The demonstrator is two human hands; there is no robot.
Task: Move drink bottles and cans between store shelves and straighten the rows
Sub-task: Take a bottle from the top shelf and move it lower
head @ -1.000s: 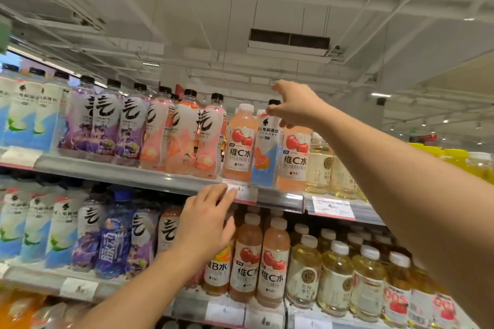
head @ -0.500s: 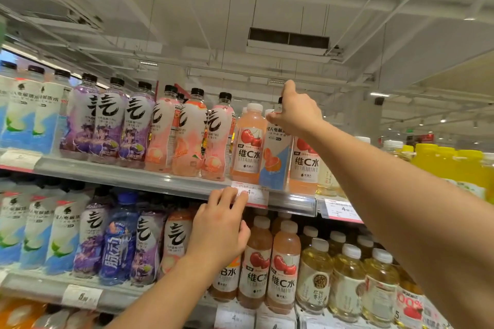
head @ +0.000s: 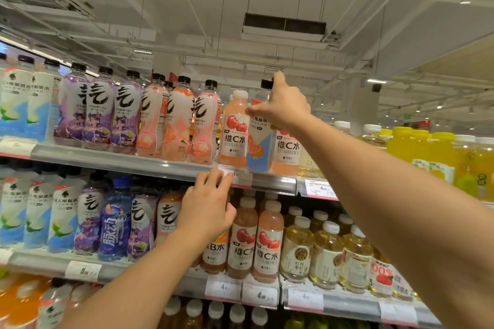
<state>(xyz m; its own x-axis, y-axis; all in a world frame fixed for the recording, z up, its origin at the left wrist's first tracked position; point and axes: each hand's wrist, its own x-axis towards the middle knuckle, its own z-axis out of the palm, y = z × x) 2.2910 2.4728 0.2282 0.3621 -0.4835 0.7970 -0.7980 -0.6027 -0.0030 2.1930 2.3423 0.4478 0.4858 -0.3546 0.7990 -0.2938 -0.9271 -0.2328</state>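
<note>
Your right hand [head: 283, 107] has closed further over the black-capped electrolyte bottle [head: 260, 147], index finger now up by the cap.
The bottle stands upright at frame centre, directly under that grip, wedged between two cherry vitamin-C bottles [head: 234, 131]. Your left hand [head: 207, 203], fingers straight, rests on the upper shelf rail [head: 160, 165].

Black-capped bottle [head: 258, 141] upper label behind right hand [head: 283, 108], price tag [head: 236, 175] partly covered — bottom-shelf bottles [head: 213, 315] cropped
</note>
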